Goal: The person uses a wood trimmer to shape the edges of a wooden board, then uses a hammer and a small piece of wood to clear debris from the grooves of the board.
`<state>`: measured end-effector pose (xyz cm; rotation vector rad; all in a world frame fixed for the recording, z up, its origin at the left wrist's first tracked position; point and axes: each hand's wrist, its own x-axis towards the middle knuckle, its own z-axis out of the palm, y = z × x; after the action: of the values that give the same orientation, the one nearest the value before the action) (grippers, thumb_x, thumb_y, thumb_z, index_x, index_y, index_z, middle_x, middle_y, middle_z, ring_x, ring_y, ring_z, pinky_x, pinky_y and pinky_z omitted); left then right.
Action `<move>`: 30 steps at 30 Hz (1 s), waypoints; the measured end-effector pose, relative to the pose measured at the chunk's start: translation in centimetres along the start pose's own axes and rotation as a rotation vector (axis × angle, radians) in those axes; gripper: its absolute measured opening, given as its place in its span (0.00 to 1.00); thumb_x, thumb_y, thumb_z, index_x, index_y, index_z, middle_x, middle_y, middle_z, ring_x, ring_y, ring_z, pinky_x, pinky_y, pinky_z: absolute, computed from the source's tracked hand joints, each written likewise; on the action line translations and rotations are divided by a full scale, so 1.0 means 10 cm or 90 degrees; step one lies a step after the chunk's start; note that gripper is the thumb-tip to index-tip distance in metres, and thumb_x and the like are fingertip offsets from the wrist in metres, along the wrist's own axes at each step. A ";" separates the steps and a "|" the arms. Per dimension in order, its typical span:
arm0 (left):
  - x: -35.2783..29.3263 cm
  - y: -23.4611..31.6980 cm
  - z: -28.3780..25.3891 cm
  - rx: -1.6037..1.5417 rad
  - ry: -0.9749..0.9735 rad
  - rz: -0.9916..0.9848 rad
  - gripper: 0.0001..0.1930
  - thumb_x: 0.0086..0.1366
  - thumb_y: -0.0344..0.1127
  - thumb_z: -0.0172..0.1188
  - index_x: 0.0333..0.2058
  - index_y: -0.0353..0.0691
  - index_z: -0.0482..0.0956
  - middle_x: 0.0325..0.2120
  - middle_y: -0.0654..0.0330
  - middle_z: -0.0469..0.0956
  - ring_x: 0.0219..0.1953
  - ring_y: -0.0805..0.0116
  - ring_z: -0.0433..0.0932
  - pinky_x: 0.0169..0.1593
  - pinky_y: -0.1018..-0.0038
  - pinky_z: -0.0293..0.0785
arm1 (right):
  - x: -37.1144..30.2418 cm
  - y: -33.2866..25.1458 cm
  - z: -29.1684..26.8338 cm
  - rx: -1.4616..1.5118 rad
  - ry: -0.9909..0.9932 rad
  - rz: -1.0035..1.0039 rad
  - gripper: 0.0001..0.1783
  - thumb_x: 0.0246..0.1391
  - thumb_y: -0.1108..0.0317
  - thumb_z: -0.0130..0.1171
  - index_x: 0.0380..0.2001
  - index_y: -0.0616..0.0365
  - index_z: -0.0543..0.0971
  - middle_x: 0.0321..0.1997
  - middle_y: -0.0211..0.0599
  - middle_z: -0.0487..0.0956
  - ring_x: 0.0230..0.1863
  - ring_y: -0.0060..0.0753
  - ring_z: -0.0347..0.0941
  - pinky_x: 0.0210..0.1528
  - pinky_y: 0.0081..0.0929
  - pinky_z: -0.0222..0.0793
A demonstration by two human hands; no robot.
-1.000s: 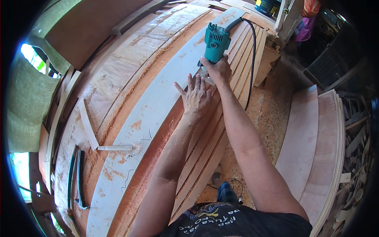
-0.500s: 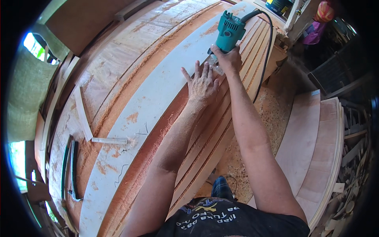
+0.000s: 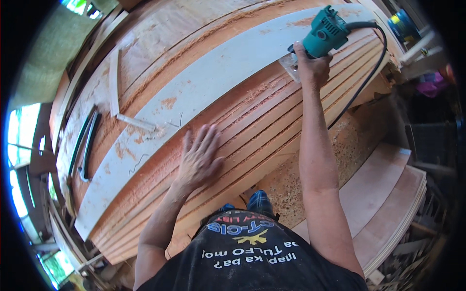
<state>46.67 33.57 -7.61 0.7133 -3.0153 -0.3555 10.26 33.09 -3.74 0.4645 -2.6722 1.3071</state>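
Note:
My right hand (image 3: 313,68) is wrapped round the lower body of a teal trim router (image 3: 324,34). The router's clear base (image 3: 291,67) is at the edge of a long white curved board (image 3: 162,103), towards the far end; whether it touches the wood I cannot tell. Beneath and beside that board lie reddish wooden strips (image 3: 252,114) with sawdust in the gaps between them. Over these strips, nearer to me, is my left hand (image 3: 199,157), fingers stretched out, slightly blurred, holding nothing.
A black cord (image 3: 361,94) hangs from the router along the right side. Thin wood sticks (image 3: 114,82) and two dark long-handled tools (image 3: 87,145) lie at the left. Curved plywood sheets (image 3: 371,199) are stacked at the right, beside the sawdust-covered floor (image 3: 291,177).
My left hand has come away from beside the router's base and moved back along the strips towards me. The router stays in my right hand, and the whole view has turned.

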 end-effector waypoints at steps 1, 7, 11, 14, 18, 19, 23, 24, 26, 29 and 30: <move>-0.15 -0.02 0.00 -0.002 0.001 -0.044 0.30 0.65 0.47 0.50 0.61 0.34 0.63 0.67 0.52 0.55 0.71 0.55 0.47 0.70 0.50 0.35 | 0.00 -0.02 -0.02 -0.003 -0.020 0.012 0.46 0.37 0.40 0.69 0.50 0.65 0.66 0.42 0.48 0.79 0.45 0.49 0.78 0.50 0.42 0.73; -0.36 -0.06 -0.07 -0.053 0.099 -0.100 0.25 0.59 0.41 0.59 0.55 0.38 0.72 0.63 0.54 0.64 0.67 0.53 0.56 0.68 0.47 0.42 | 0.00 -0.02 0.04 0.016 -0.039 -0.006 0.46 0.37 0.39 0.69 0.49 0.65 0.66 0.43 0.50 0.79 0.46 0.50 0.77 0.51 0.42 0.72; -0.38 -0.08 -0.03 -0.059 0.104 -0.097 0.26 0.59 0.43 0.60 0.55 0.40 0.72 0.63 0.55 0.63 0.67 0.54 0.56 0.68 0.45 0.43 | 0.02 0.04 0.07 0.011 -0.027 -0.010 0.47 0.36 0.39 0.70 0.48 0.64 0.66 0.42 0.48 0.79 0.46 0.49 0.77 0.50 0.43 0.72; -0.35 -0.07 -0.06 -0.077 0.114 -0.099 0.26 0.59 0.43 0.60 0.55 0.40 0.72 0.63 0.56 0.64 0.67 0.54 0.57 0.67 0.45 0.43 | 0.04 0.06 0.06 0.017 -0.013 -0.019 0.47 0.36 0.38 0.70 0.48 0.64 0.66 0.42 0.48 0.79 0.46 0.49 0.77 0.50 0.45 0.72; -0.20 -0.09 -0.01 -0.060 0.163 -0.072 0.27 0.59 0.43 0.60 0.56 0.40 0.70 0.61 0.56 0.66 0.65 0.56 0.61 0.67 0.48 0.47 | 0.07 0.09 0.06 0.024 -0.003 -0.029 0.47 0.36 0.37 0.69 0.48 0.65 0.66 0.43 0.50 0.79 0.46 0.50 0.77 0.50 0.45 0.72; -0.05 -0.08 0.03 -0.067 0.170 -0.062 0.27 0.59 0.43 0.60 0.56 0.40 0.70 0.61 0.56 0.66 0.65 0.56 0.61 0.67 0.48 0.47 | 0.09 0.11 0.07 0.008 -0.002 -0.027 0.47 0.37 0.37 0.69 0.48 0.65 0.66 0.43 0.50 0.79 0.46 0.51 0.77 0.50 0.45 0.72; 1.02 0.26 0.09 -0.122 0.261 0.039 0.24 0.62 0.40 0.58 0.55 0.37 0.70 0.61 0.54 0.66 0.63 0.57 0.62 0.64 0.60 0.56 | 0.11 0.17 0.10 0.089 -0.010 -0.042 0.47 0.38 0.37 0.68 0.49 0.67 0.66 0.43 0.52 0.78 0.46 0.53 0.77 0.50 0.44 0.72; 1.30 0.39 0.06 -0.126 0.274 0.048 0.24 0.64 0.40 0.57 0.55 0.37 0.70 0.62 0.54 0.65 0.64 0.57 0.61 0.63 0.60 0.57 | 0.13 0.20 0.09 0.082 0.000 -0.048 0.47 0.38 0.37 0.68 0.49 0.67 0.66 0.43 0.52 0.78 0.46 0.53 0.77 0.50 0.44 0.72; 1.74 0.50 0.16 -0.126 0.294 0.074 0.24 0.64 0.43 0.56 0.56 0.37 0.70 0.63 0.53 0.63 0.65 0.57 0.59 0.63 0.59 0.57 | 0.10 0.15 0.10 0.062 -0.012 -0.052 0.46 0.38 0.38 0.68 0.48 0.67 0.67 0.44 0.52 0.77 0.47 0.52 0.76 0.50 0.44 0.72; 2.11 0.58 0.29 -0.126 0.304 0.082 0.26 0.66 0.46 0.53 0.58 0.37 0.68 0.64 0.54 0.61 0.66 0.56 0.57 0.64 0.56 0.55 | 0.06 0.09 0.13 0.064 0.003 -0.063 0.46 0.38 0.38 0.68 0.49 0.66 0.67 0.45 0.52 0.77 0.48 0.52 0.76 0.50 0.46 0.71; 2.17 0.59 0.33 -0.116 0.277 0.074 0.27 0.66 0.47 0.51 0.59 0.37 0.66 0.65 0.54 0.59 0.67 0.55 0.56 0.64 0.54 0.53 | 0.06 0.10 0.13 0.061 0.005 -0.068 0.46 0.38 0.38 0.68 0.49 0.65 0.67 0.45 0.52 0.77 0.48 0.53 0.75 0.50 0.46 0.71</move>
<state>24.37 29.76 -10.17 0.5180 -2.5600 -0.4031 9.36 32.45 -5.11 0.6045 -2.5480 1.4072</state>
